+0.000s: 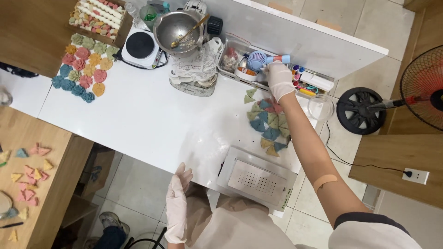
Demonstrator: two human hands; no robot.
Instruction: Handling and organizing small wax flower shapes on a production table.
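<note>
My right hand (278,78), in a white glove, reaches across the white table (147,115) and grips a small blue hand-held fan (258,60) at the clear tray (230,69) of small items. Just below that hand lies a cluster of coloured fan-shaped pieces (267,124). My left hand (178,189), also gloved, hangs at the table's near edge with fingers loosely apart and nothing in it. A grey metal box with a perforated top (256,177) sits at the near edge between my arms.
A steel bowl with a spoon (177,27) stands on a scale beside a small white hotplate (140,46). Coloured round pieces (83,69) cover the far left. A wooden bench (27,175) holds more pieces. A standing fan (424,92) is at right, with a clear glass bowl (320,107) at the table's edge.
</note>
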